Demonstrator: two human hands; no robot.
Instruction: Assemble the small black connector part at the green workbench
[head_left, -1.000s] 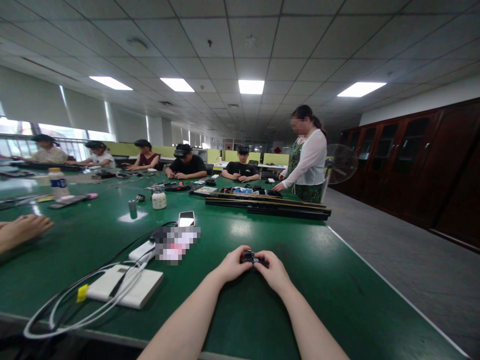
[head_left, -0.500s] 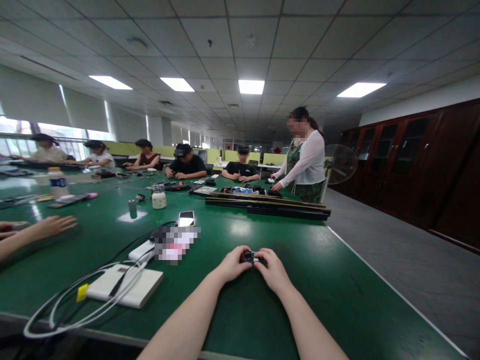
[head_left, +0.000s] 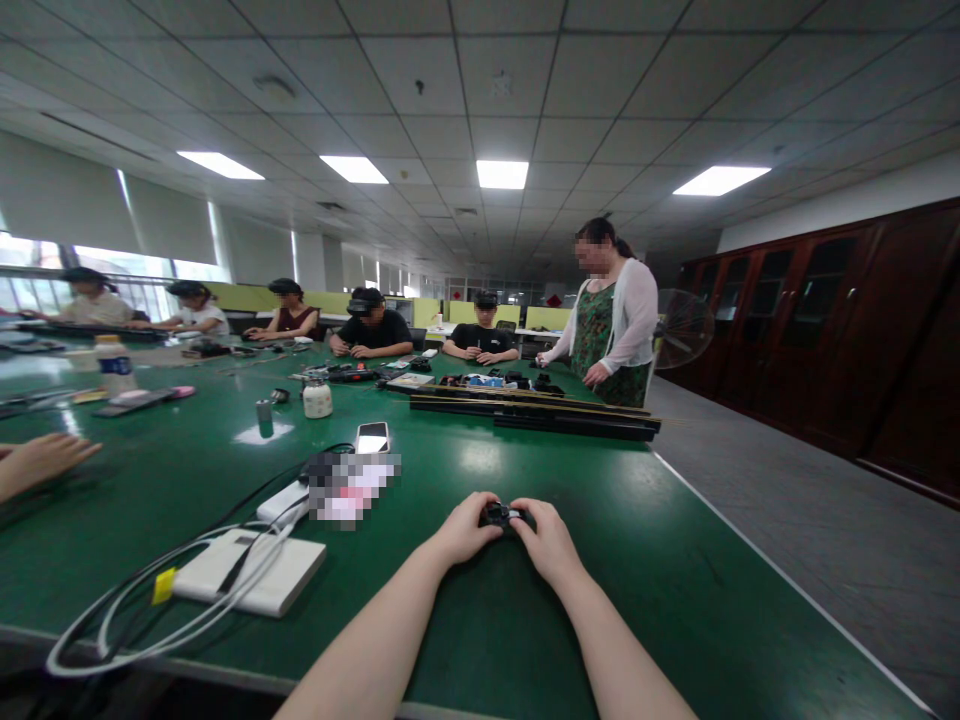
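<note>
A green table (head_left: 660, 600) fills most of the foreground, and beyond its right side dark wooden cabinets (head_left: 885, 330) stand along the wall, their glass panes too dim to show the contents. Long black bars (head_left: 577, 428) lie across the table's far part. A flat white box (head_left: 279, 572) rests at the left near the front edge, white cables looped over it. Farther back stands a bottle (head_left: 116, 368) with a blue label, its contents unclear. The left hand (head_left: 466, 530) and right hand (head_left: 549, 540) nearly meet at centre. A pale patterned jar (head_left: 317, 401) stands beyond them, its inside hidden. Both hands pinch a small dark part (head_left: 498, 514) narrowly between thumbs and fingers, over the table.
</note>
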